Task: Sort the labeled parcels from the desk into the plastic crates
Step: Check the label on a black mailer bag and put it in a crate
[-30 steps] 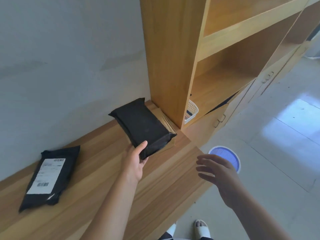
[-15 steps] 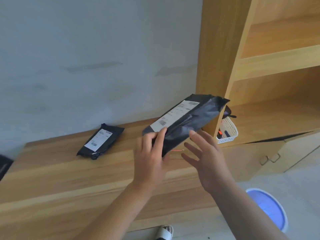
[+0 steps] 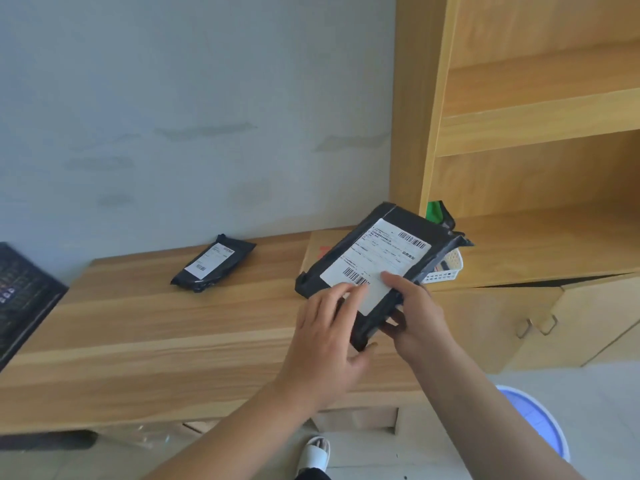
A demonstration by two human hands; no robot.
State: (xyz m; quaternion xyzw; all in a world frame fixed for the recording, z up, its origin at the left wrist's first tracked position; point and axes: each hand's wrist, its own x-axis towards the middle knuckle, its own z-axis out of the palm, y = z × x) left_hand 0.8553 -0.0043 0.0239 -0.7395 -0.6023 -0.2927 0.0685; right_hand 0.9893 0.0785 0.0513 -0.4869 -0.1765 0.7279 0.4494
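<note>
A: Far left, a dark flat object (image 3: 24, 292) was seen lying at the edge of the wooden desk (image 3: 138, 341).

B: And next along?

A: A small black parcel (image 3: 213, 263) with a white label was laid flat on the desk near the wall, well apart from the hands.

B: The centre was taken up by the larger parcel?

A: It was. The black labelled parcel (image 3: 381, 258) was held tilted above the desk, label side up. Its near edge was gripped by the left hand (image 3: 329, 344), fingers spread over the label, thumb tucked underneath.

B: And the other side?

A: The near right corner was clasped by the right hand (image 3: 415, 317), thumb pressed on the label, fingers curled below. Behind the parcel, a white basket (image 3: 446, 270) was glimpsed on the shelf unit (image 3: 519, 237). Lower right, a blue round object (image 3: 540, 420) was seen on the floor.
</note>
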